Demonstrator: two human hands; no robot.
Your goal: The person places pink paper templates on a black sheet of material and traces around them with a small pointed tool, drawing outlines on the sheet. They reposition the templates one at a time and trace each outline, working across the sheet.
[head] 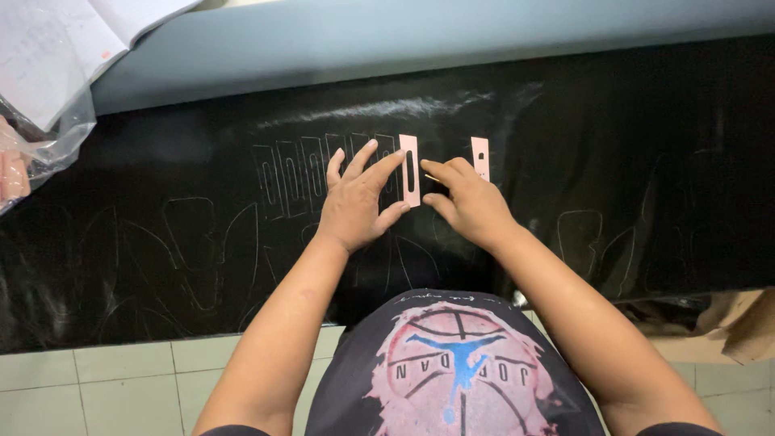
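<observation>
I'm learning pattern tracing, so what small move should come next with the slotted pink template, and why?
Probably run the marking tool along the template's right edge. The left hand presses the pink slotted template flat on the black sheet, beside a row of outlines already traced to its left, and the right hand holds the thin tool right beside it. A second pink piece lies apart.

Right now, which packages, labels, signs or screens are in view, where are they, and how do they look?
Clear plastic bag: far left edge of the table, crumpled, transparent, something pink inside.
Open notebook: top left corner, white lined pages, partly over the bag.
No labels, signs or screens show.
</observation>
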